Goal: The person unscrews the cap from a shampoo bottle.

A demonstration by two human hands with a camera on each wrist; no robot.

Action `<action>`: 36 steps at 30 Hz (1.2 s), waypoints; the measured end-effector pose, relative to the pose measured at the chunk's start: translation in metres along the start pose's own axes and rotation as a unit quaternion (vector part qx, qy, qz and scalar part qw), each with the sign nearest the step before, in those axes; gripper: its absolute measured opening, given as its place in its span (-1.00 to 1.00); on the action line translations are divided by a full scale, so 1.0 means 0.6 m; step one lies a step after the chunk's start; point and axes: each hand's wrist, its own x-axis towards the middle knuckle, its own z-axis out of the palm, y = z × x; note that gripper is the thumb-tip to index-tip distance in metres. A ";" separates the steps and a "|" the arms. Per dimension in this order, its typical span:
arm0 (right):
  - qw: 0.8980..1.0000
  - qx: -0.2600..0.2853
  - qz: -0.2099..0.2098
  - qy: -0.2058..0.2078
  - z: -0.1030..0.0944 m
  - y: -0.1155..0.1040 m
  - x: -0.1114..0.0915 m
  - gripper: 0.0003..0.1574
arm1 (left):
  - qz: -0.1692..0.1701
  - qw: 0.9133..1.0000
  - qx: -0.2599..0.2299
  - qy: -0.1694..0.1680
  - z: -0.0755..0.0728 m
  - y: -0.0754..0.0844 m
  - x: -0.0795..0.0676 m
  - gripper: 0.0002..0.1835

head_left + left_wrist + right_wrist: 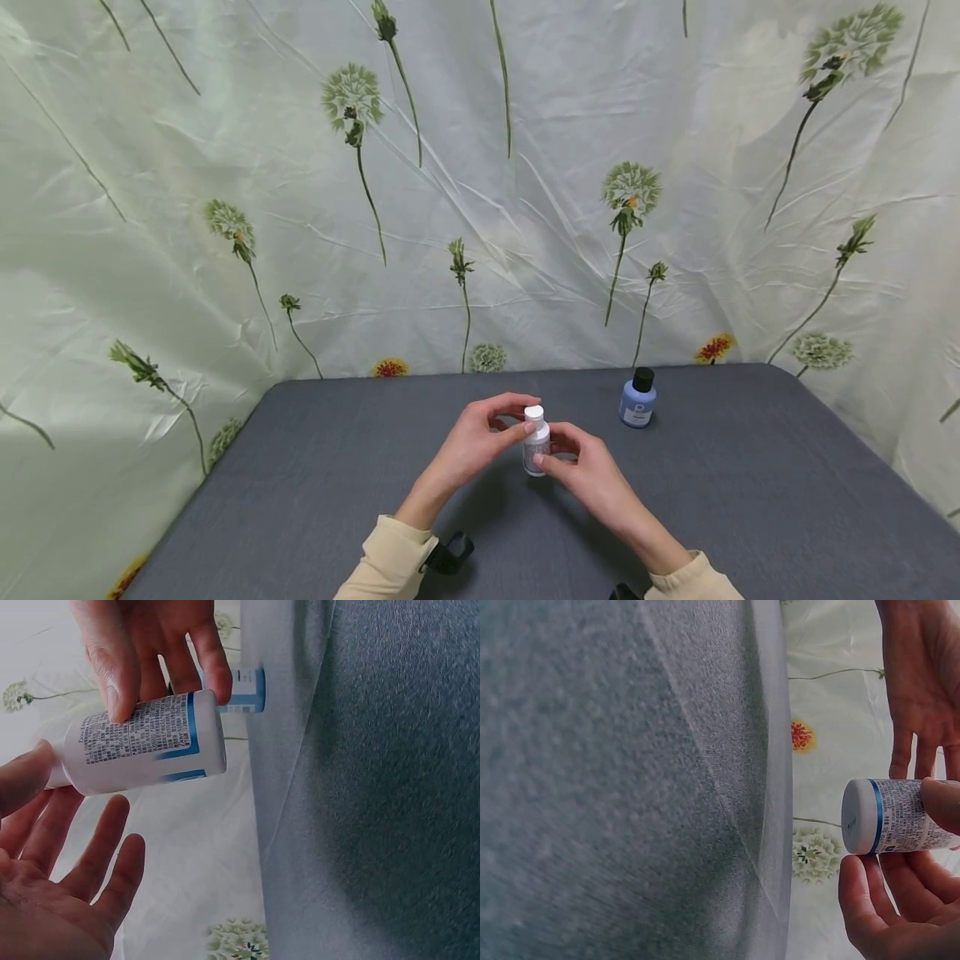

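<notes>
A small white bottle [536, 454] with a printed label and a blue stripe is held above the table by both hands. My left hand [471, 437] pinches it at the white cap [534, 412] between thumb and fingers. Lower down, my right hand [592, 477] grips the bottle's body, its thumb on the label. The left wrist view shows the bottle [142, 742] lying sideways across the picture, with the left hand's outer fingers spread away from it. In the right wrist view, the bottle's base [861, 816] faces the camera.
A blue bottle [637, 406] with a black cap stands upright on the dark grey table [337, 483], to the right and farther back. Behind the table hangs a pale curtain [525, 208] with dandelion prints. Black straps [450, 554] sit at the wrists.
</notes>
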 end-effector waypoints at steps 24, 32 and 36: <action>0.995 0.041 -0.038 -0.085 -0.009 0.015 0.000 -0.43 | -0.006 1.000 -0.007 -0.021 -0.012 0.027 -0.014 -0.64; 0.985 0.089 -0.051 -0.140 -0.006 0.018 -0.001 -0.44 | 0.028 0.997 -0.035 -0.063 -0.008 0.003 -0.010 -0.63; 0.984 0.095 -0.056 -0.141 -0.005 0.017 -0.002 -0.44 | 0.035 0.996 -0.055 -0.063 -0.009 -0.002 -0.010 -0.65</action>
